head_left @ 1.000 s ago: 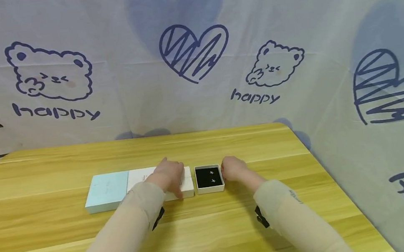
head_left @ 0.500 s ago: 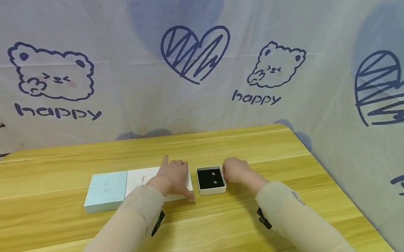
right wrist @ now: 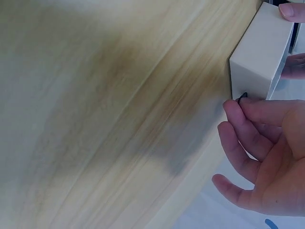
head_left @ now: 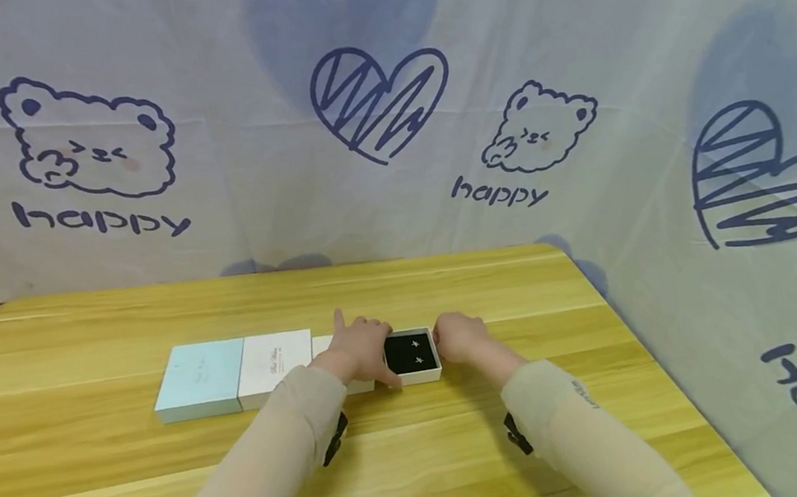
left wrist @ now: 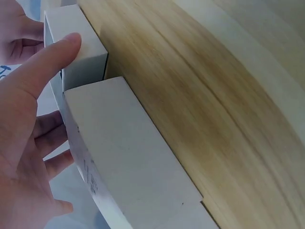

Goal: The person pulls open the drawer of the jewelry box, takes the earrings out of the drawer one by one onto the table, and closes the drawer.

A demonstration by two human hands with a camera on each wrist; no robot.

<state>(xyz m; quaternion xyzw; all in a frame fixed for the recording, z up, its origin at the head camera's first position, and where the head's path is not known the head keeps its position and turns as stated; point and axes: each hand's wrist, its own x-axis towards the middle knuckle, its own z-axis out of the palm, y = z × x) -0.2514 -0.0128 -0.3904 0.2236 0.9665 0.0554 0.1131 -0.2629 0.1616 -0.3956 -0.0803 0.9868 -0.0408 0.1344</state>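
A small white box with a black insert and two star-shaped pieces stands open on the table. My left hand spans its left end, the thumb on its near wall and fingers at the far side. At the right end my right hand pinches a black tab between thumb and forefinger, its other fingers loosely curled. Just left of the open box, partly under my left hand, lies another white box.
Further left on the wooden table lie a white box with printing and a light blue box, side by side. A pale cloth with bears and hearts hangs behind the table.
My left hand has moved right, from the white box beside it onto the left end of the open box. The right hand has stayed at the open box's right end.
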